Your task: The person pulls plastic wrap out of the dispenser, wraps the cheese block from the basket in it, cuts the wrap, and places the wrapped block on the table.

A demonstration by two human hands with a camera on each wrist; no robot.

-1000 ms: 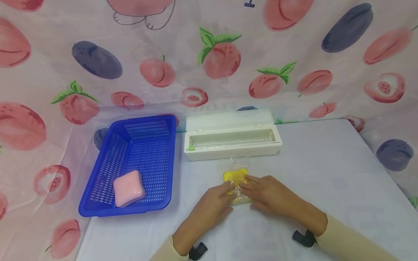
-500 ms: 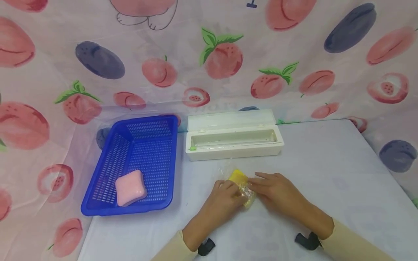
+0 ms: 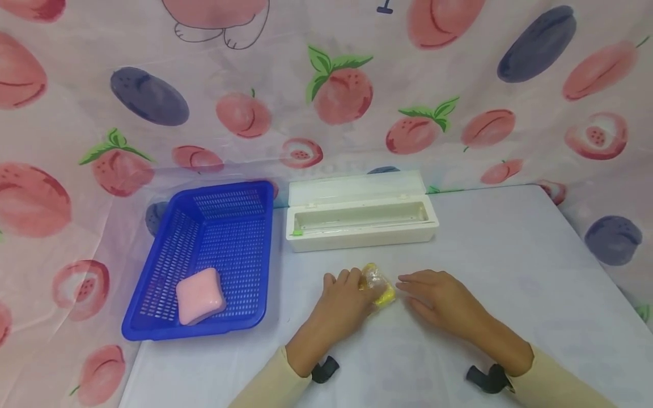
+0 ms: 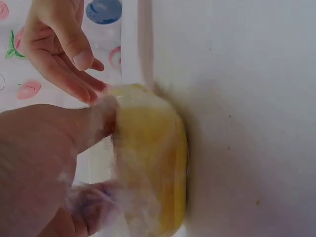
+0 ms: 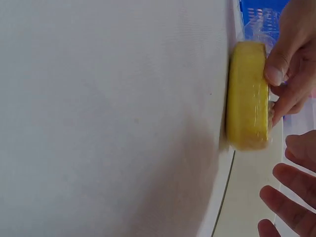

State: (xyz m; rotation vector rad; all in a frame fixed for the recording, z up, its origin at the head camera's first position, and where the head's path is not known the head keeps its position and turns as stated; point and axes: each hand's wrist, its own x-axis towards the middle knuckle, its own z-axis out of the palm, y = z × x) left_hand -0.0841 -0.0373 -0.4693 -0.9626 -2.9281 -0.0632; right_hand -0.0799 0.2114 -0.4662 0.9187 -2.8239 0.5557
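Observation:
A yellow soap-like bar, wrapped in clear cling film, is on the white table in the head view. My left hand grips it between thumb and fingers from the left. In the left wrist view the wrapped bar is blurred, with loose film around the fingers. The right wrist view shows the bar side-on, film sticking out at its far end. Just right of it, my right hand hovers apart with fingers extended, holding nothing; its fingertips also show in the right wrist view.
A blue plastic basket stands at the left with a pink soap-like bar in it. Behind the hands sits a white cling film dispenser, lid raised, with a green slider. A fruit-print cloth hangs behind the table.
The wrapped bar has been turned, and the film is folded closer around it. My left hand has shifted from pressing on the film to gripping the bar. My right hand has drawn away rightward.

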